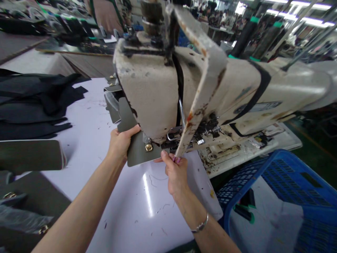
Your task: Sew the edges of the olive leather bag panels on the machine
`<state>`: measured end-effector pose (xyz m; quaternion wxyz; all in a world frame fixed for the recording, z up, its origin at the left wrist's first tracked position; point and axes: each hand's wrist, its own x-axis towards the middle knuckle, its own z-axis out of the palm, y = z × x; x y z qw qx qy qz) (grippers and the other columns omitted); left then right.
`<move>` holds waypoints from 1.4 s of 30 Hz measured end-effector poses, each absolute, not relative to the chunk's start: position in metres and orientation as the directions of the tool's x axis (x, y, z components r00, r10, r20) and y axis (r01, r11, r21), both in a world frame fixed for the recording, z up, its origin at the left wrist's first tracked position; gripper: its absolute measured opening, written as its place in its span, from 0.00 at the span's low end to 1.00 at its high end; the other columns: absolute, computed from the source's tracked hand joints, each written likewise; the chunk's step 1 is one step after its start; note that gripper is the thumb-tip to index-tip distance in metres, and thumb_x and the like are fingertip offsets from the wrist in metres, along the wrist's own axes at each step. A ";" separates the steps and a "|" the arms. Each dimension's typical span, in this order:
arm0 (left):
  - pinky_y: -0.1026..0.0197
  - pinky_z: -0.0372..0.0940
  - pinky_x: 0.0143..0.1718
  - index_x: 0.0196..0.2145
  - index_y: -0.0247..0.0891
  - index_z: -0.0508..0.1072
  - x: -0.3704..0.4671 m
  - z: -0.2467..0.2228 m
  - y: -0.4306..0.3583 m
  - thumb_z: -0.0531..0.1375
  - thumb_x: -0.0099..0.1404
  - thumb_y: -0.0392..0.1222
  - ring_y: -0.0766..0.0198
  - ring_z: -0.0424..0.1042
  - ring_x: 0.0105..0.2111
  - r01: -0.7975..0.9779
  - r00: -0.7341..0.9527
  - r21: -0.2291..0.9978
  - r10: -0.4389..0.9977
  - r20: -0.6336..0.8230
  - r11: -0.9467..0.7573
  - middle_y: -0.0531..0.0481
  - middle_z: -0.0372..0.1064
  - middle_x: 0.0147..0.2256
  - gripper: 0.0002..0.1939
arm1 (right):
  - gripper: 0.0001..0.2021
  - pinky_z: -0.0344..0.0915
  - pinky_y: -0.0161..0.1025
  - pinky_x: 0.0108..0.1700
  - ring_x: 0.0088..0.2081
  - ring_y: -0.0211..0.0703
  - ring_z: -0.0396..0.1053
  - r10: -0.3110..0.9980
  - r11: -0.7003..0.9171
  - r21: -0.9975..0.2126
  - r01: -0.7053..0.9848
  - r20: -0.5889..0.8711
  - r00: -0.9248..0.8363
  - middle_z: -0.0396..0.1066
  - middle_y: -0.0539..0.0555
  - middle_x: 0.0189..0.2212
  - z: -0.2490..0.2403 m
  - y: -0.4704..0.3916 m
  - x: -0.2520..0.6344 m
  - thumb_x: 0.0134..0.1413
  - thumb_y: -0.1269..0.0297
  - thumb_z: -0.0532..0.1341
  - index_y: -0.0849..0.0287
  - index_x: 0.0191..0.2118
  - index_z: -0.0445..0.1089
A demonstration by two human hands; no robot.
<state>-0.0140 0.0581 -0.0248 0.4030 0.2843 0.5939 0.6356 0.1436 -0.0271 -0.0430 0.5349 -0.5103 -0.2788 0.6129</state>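
A grey-green panel (139,151) with a gold metal clasp (149,147) lies under the head of a cream sewing machine (150,88). My left hand (121,142) grips the panel's left edge, thumb on top and the other fingers hidden beneath. At the panel's front right corner, close to the needle area, my right hand (175,170) is closed, with thumb and forefinger at the edge. A small pink and metal tool (176,159) shows between its fingers. The machine's head hides the far part of the panel.
Black fabric pieces (31,105) are piled at the left. Nearer lie a stack of green panels (31,154) and pieces with gold clasps and plastic wrap. A blue basket (279,158) holding thread spools stands at the right. A rusty metal bar (207,80) crosses before the machine.
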 end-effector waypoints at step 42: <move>0.56 0.80 0.40 0.38 0.40 0.82 -0.019 -0.045 0.028 0.74 0.51 0.41 0.59 0.80 0.39 -0.215 -0.708 0.975 0.696 -0.117 -0.055 0.49 0.81 0.44 0.15 | 0.17 0.58 0.35 0.29 0.26 0.36 0.57 0.873 -0.114 -0.876 -0.469 -0.314 0.374 0.60 0.46 0.20 -0.057 -0.024 0.101 0.53 0.58 0.70 0.59 0.21 0.66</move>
